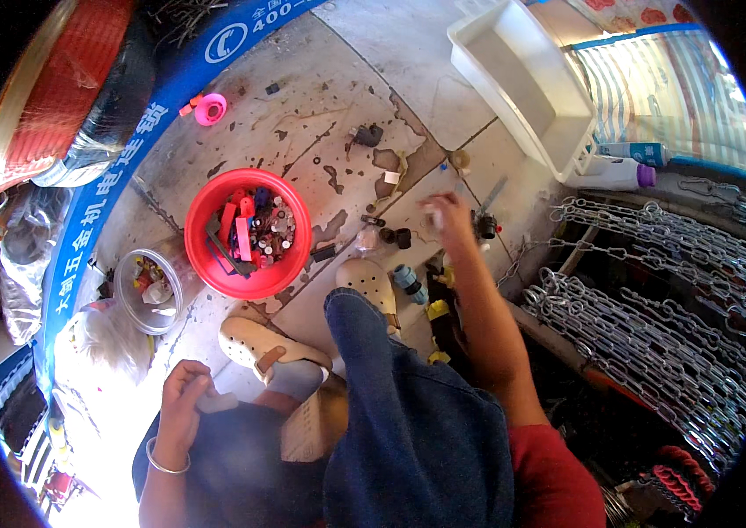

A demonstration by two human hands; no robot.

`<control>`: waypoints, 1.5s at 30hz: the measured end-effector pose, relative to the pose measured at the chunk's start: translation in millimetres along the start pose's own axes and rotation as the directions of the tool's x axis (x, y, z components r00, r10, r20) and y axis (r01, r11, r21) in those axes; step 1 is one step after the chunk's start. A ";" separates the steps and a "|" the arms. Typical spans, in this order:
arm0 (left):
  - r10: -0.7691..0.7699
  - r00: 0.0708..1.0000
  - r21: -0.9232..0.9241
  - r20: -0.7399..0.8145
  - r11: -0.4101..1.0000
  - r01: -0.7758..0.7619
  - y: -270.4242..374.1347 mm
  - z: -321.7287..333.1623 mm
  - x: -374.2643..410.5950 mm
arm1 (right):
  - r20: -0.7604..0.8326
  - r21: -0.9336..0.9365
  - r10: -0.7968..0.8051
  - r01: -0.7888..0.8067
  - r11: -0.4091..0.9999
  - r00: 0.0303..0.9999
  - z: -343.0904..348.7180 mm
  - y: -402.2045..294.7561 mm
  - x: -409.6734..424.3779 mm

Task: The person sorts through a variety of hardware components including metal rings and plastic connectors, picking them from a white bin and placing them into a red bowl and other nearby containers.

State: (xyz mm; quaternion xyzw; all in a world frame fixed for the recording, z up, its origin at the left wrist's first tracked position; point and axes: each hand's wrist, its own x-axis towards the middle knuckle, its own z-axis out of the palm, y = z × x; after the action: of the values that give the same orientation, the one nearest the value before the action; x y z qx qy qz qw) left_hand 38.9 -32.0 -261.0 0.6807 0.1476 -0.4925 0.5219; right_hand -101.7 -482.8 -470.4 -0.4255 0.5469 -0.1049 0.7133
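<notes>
My left hand [184, 396] rests by my knee, fingers closed around a small whitish translucent piece [217, 402]. Stretched out over the tiled floor, my right hand [447, 214] is blurred; something pale shows at its fingers, but I cannot tell whether it is held. Beside that hand lie black fittings [486, 226] and a thin flat strip [494, 193]. Closer to my clogs is a grey-blue pipe fitting [410, 284], with a small clear bag [367, 240] near it. A red plastic basin [305, 232] holds pink, black and white small parts.
Left of the basin, a clear plastic jar [178, 297] lies tilted with small pieces inside. A white plastic tray [511, 72] stands at the back right. Metal chains [637, 356] hang along the right side. A cardboard box [313, 426] sits between my legs. A pink funnel-like piece [210, 109] lies farther off.
</notes>
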 end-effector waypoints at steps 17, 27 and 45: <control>0.014 1.000 0.029 0.008 0.999 -0.014 2.3 2.3 1.8 | -0.131 -0.635 -0.395 0.229 0.738 0.909 -54.8 -38.3 67.6; 0.071 0.997 0.280 0.044 0.957 -0.081 1.9 -2.4 -0.4 | 0.217 -0.931 -0.592 0.347 0.113 0.776 -47.8 -38.8 58.8; 0.537 0.556 0.677 -0.634 0.733 0.064 -76.2 -277.2 -65.5 | 0.949 -0.232 0.314 0.741 0.630 0.030 377.9 -32.7 -300.0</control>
State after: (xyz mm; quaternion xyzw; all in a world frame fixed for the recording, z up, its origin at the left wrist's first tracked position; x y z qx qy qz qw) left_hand 96.7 257.1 -258.2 0.9724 0.0906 -0.0706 0.2029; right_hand 123.3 -132.3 -224.5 -0.7032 -0.1859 0.3109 0.6118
